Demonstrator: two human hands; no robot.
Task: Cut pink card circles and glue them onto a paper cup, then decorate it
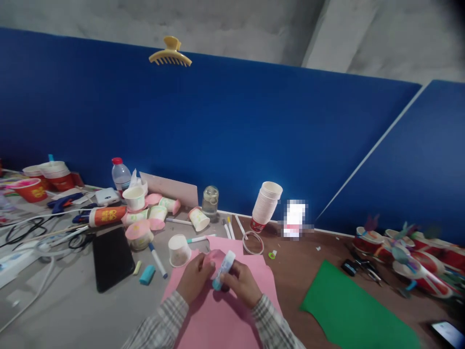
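Observation:
My right hand [246, 285] is closed around a glue stick [224, 270] with a white end, a printed label and a teal end. It tilts above a large pink paper sheet [221, 325] spread on the desk. Just to its left, my left hand [193, 277] pinches a small pink paper piece [215, 258], partly covered by the fingers. Close beyond my left hand, a white paper cup [179, 250] rests near the sheet's edge. A teal-tipped marker [201, 238] lies behind the hands.
Paper cups with pink pieces [140, 234], a black phone [113, 259] and a blue eraser-like block [147, 275] lie left. Behind stand a glass jar [210, 201] and a leaning cup stack [267, 206], with a tape ring [253, 243] before it. Green paper [356, 310] lies right.

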